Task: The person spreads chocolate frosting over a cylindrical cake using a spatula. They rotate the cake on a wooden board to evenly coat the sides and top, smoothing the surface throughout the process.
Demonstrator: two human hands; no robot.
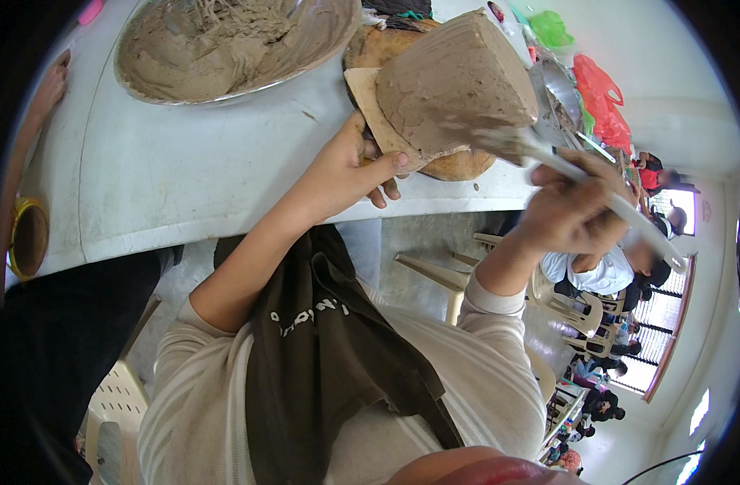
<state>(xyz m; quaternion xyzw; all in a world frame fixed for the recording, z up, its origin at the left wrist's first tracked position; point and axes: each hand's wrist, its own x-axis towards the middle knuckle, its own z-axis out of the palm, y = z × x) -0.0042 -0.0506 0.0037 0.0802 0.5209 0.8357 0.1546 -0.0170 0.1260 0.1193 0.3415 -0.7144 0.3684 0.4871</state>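
A block coated in brown paste (458, 79), with a flat top and sloping sides, sits on a thin tan board (367, 97) over a round wooden board (461, 167). My left hand (361, 160) grips the near edge of the tan board, thumb on top and fingers below. My right hand (579, 203) is closed around the pale handle of a spatula (637, 221). The spatula's blade is blurred and lies against the block's near right side, smeared with paste. A large metal bowl (236, 97) of the same brown paste (206, 70) stands at the upper left.
On the white table (224, 163), a metal bowl (558, 82), a red plastic bag (597, 91) and a green bag (552, 29) lie beyond the block. A yellow roll of tape (27, 236) and another person's hand (57, 76) are at the left. Plastic chairs (437, 273) and several people are at the right.
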